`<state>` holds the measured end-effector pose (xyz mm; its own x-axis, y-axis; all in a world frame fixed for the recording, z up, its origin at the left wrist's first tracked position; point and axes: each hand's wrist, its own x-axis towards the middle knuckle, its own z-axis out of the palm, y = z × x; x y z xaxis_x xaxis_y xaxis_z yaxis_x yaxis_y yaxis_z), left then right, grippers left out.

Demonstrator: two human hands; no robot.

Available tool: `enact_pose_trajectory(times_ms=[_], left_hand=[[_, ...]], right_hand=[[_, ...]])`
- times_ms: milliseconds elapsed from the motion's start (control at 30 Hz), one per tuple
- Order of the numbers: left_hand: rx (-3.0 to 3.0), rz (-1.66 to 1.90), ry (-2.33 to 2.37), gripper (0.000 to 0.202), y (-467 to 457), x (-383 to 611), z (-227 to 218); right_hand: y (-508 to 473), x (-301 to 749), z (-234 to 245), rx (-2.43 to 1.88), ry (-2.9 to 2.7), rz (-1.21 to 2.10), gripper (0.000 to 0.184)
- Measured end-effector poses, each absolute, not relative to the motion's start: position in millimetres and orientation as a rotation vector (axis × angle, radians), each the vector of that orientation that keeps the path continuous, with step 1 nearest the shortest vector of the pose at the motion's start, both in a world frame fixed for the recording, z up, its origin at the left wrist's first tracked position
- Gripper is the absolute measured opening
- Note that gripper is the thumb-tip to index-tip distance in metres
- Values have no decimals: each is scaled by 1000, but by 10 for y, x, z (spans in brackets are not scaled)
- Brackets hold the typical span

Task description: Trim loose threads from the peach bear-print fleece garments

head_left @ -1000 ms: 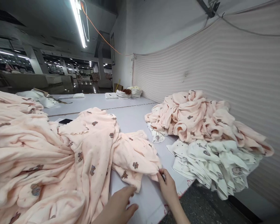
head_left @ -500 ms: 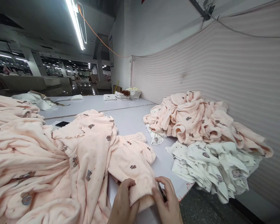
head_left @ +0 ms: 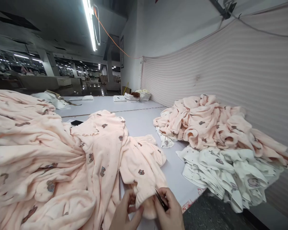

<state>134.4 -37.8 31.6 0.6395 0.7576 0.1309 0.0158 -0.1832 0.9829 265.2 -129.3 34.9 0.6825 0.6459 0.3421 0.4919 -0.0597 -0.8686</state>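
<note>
At the table's near edge, my left hand (head_left: 126,213) pinches the hem of a pale pink plush garment (head_left: 146,166) printed with small bears. My right hand (head_left: 171,210) is closed round dark thread snips (head_left: 161,201), their narrow tip pointing up and left beside the cloth. Its fingertips also touch the right side of the same hem. Between my hands the opening's pale inner side shows. The garment's upper part lies flat on the table, against a large heap of pink plush garments (head_left: 62,159) on the left.
To the right, a pile of pink garments (head_left: 201,121) lies behind white printed pieces (head_left: 218,169) that hang over the edge of the table (head_left: 144,118). A dark flat object (head_left: 76,122) sits behind the left heap. Folded cloth stacks (head_left: 134,96) stand at the back, near a striped curtain (head_left: 218,67).
My left fingers have shifted along the hem and bunched it. The snips now lie more slanted in my right hand, closer to the cloth. The view has swung slightly left.
</note>
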Motion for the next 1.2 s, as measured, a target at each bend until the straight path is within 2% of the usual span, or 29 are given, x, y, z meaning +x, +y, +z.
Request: enact_pose_trajectory(times_ms=[133,267,400,533,600,667,767,800,900,1200], left_hand=[[1749,1133,811,30,-441,1306,379],[1843,1280,957,30,-483,1226,441],[1720,1147,876,26,-431,1196,563],[1521,628,528,25,-309,1174,730],[1353,472,481,33,-269,1163,779],[1195,492,509,36,-251,1156,799],[1011,510,472,36,-248,1156,810],[974,500,449,36,-249,1160,816],[922,472,428,37,-252,1183,839],[898,485,359,34,-248,1228,822]], right_hand=[[-1315,2623,322,-1806,-938,-67,9],[-1294,2553,419,-1801,-938,-222,2],[-1215,2428,534,-1685,-1126,-137,20],[-1126,2460,646,-1734,-1133,-154,6],[-1105,2518,682,-1838,-1096,-200,16],[-1117,2566,689,-1884,-1131,-112,19],[-1194,2588,655,-1792,-1239,131,9],[-1226,2583,643,-1762,-1274,170,14],[-1297,2556,640,-1773,-1363,152,28],[-1314,2587,730,-1803,-1428,130,24]])
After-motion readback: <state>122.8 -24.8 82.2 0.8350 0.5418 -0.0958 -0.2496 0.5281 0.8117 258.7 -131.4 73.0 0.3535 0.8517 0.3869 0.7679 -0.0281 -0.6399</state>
